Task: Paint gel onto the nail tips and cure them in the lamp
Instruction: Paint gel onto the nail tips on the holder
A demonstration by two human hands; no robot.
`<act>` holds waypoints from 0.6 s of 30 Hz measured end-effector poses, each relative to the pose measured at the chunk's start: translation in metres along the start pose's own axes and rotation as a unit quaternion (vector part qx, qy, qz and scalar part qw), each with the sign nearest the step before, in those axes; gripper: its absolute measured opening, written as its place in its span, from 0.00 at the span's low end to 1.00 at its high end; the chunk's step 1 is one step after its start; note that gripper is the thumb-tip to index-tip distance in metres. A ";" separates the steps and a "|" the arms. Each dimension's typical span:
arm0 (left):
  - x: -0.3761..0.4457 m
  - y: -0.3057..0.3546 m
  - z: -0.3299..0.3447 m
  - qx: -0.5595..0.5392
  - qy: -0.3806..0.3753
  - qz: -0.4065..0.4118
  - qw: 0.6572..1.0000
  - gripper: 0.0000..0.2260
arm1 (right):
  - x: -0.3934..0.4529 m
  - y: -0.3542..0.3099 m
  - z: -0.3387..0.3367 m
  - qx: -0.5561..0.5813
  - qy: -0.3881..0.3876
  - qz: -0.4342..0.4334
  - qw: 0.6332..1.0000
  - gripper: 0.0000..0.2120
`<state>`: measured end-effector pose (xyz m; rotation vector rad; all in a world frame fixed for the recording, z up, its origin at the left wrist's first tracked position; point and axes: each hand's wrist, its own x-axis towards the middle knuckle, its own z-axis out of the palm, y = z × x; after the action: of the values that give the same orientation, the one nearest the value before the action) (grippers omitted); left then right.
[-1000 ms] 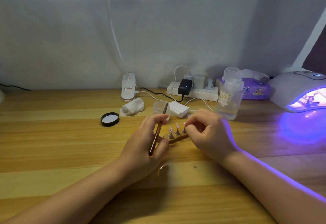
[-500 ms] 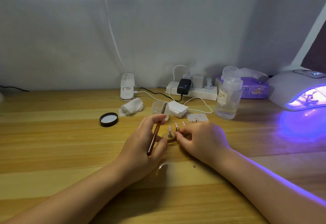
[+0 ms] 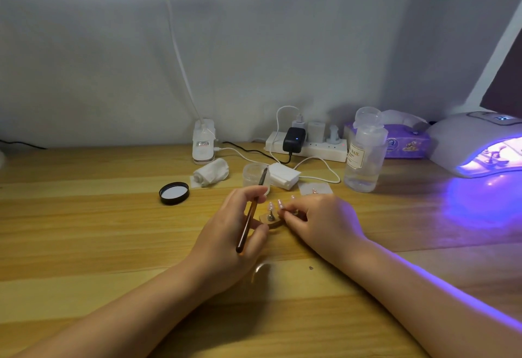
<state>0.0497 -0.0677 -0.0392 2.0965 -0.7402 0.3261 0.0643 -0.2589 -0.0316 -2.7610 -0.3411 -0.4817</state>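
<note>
Since a second ago, right hand (image 3: pixel 322 220) is sliding leftward onto the wooden holder (image 3: pixel 268 220), fingers curled, now pinching a stand at the holder's 3 o'clock end. Left hand (image 3: pixel 234 233) is keeping its grasp on the brush (image 3: pixel 250 216), bristle end pointing to 1 o'clock over the clear cup (image 3: pixel 255 175). Nail tips (image 3: pixel 280 204) are standing on pegs between both hands, mid-table (image 3: pixel 84 244). Curing lamp (image 3: pixel 480 146) is glowing violet at 2 o'clock, well apart. Black lid (image 3: pixel 174 193) is lying at 10 o'clock; clear bottle (image 3: pixel 364 154) is standing at 1 o'clock.
</note>
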 end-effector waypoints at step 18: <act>0.001 0.005 -0.003 -0.055 0.057 0.037 0.996 0.15 | -0.001 0.007 0.004 0.194 0.096 0.019 0.976 0.04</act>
<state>0.0477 -0.0678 -0.0336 1.9330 -0.7519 0.4326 0.0666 -0.2641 -0.0370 -2.3181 -0.2992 -0.5967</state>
